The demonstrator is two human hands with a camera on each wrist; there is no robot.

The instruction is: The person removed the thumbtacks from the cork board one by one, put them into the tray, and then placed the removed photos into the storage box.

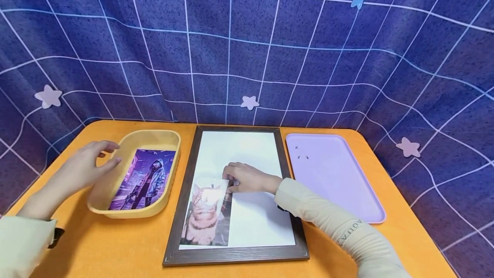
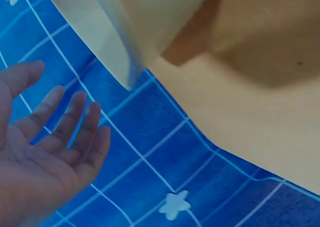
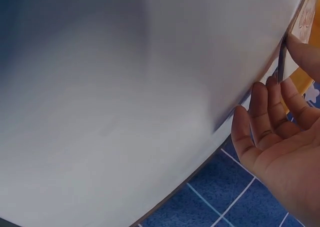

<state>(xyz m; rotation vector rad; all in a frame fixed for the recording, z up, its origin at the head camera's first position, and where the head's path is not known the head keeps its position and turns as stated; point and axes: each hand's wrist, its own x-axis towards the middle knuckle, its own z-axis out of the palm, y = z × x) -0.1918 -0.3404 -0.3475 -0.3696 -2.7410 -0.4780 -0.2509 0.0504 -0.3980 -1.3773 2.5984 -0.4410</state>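
Note:
At the lower left of a white board (image 1: 247, 149) with a dark brown frame (image 1: 239, 255) lies a cat photo (image 1: 202, 222), its upper part shining with glare. My right hand (image 1: 248, 178) pinches this photo at its upper right corner between thumb and fingers; in the right wrist view, the photo's thin edge (image 3: 281, 62) shows there. My left hand (image 1: 86, 162) hovers at the left rim of a yellow tray (image 1: 129, 214), fingers relaxed and holding nothing. Inside the tray is a purple print (image 1: 148, 179) of a hooded figure. The left wrist view shows the left palm (image 2: 45, 172) with loosely bent fingers.
Right of the frame stands a shallow lilac tray (image 1: 332, 175) with 3 tiny dark pieces (image 1: 302, 157) near its upper left. All rests on an orange table (image 1: 127, 243). A blue gridded curtain (image 1: 208, 55) with stars closes off the back and sides.

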